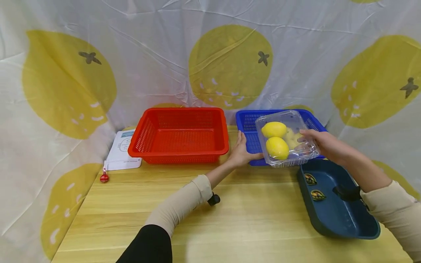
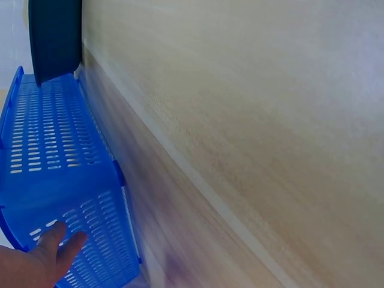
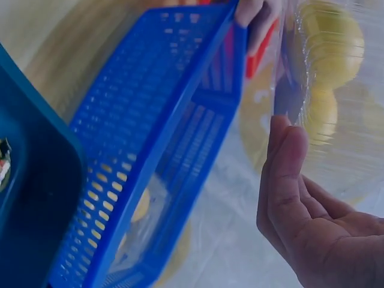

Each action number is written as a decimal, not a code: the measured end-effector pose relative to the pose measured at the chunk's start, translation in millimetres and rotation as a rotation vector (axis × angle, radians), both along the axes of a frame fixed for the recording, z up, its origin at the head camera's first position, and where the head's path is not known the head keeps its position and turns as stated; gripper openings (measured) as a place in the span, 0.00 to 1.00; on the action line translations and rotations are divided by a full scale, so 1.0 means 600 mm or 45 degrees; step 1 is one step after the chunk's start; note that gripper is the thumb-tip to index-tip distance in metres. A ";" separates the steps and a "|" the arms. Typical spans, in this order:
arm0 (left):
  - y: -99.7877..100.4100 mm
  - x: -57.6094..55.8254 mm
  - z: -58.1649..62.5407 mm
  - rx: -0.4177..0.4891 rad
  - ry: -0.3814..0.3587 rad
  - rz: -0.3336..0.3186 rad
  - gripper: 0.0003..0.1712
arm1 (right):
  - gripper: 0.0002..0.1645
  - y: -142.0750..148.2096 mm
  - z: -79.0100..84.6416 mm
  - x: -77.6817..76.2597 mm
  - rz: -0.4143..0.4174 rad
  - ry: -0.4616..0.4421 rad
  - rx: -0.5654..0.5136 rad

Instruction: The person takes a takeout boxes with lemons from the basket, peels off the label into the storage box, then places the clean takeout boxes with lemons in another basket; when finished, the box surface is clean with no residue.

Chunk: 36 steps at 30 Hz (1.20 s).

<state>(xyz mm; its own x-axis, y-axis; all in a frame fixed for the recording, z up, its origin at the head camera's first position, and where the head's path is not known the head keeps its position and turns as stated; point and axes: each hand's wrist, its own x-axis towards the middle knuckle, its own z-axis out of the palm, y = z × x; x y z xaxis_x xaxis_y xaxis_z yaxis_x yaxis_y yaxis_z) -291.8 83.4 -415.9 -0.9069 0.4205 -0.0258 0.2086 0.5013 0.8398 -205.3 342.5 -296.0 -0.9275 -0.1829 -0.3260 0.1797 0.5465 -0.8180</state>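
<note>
My right hand (image 1: 323, 144) grips the right edge of a clear plastic box (image 1: 296, 153). Two yellow lemons (image 1: 277, 148) show plainly inside, with paler yellow shapes beside them. Held tilted, the box overlaps the blue basket (image 1: 251, 140) in the head view; in the right wrist view it is beyond the basket's rim. My left hand (image 1: 241, 153) is at the basket's left front corner, its digits extended along the perforated wall. In the left wrist view two straight digits of the left hand (image 2: 51, 258) touch that wall.
A red basket (image 1: 181, 156) stands left of the blue one. At the right front, a dark teal tub (image 1: 332, 215) holds two small patterned pieces (image 1: 318, 195). Far left lie a white booklet (image 1: 123, 159) and a small red ball (image 1: 104, 178). Behind hangs a lemon-print curtain (image 1: 158, 54).
</note>
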 end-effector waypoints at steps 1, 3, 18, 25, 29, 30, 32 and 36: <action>0.000 0.000 0.000 0.004 -0.001 -0.002 0.73 | 0.43 0.001 0.001 -0.009 -0.006 -0.013 -0.004; 0.000 0.001 -0.001 0.009 -0.001 -0.004 0.72 | 0.43 0.004 0.002 -0.026 -0.013 -0.030 -0.009; -0.002 0.002 -0.004 0.052 -0.007 -0.004 0.72 | 0.43 -0.003 -0.009 -0.124 -0.126 -0.040 0.059; 0.001 0.005 -0.008 0.061 -0.026 -0.007 0.71 | 0.40 -0.014 -0.044 -0.148 -0.110 -0.069 0.112; 0.000 0.007 -0.007 0.064 -0.036 -0.008 0.70 | 0.45 -0.019 -0.058 -0.159 -0.103 -0.096 0.146; 0.000 0.007 -0.006 0.064 -0.039 -0.010 0.70 | 0.46 -0.020 -0.060 -0.162 -0.101 -0.099 0.153; 0.000 0.007 -0.006 0.061 -0.044 -0.009 0.70 | 0.47 -0.023 -0.065 -0.166 -0.097 -0.095 0.162; 0.000 0.006 -0.005 0.070 -0.043 -0.007 0.70 | 0.50 -0.028 -0.074 -0.173 -0.089 -0.068 0.199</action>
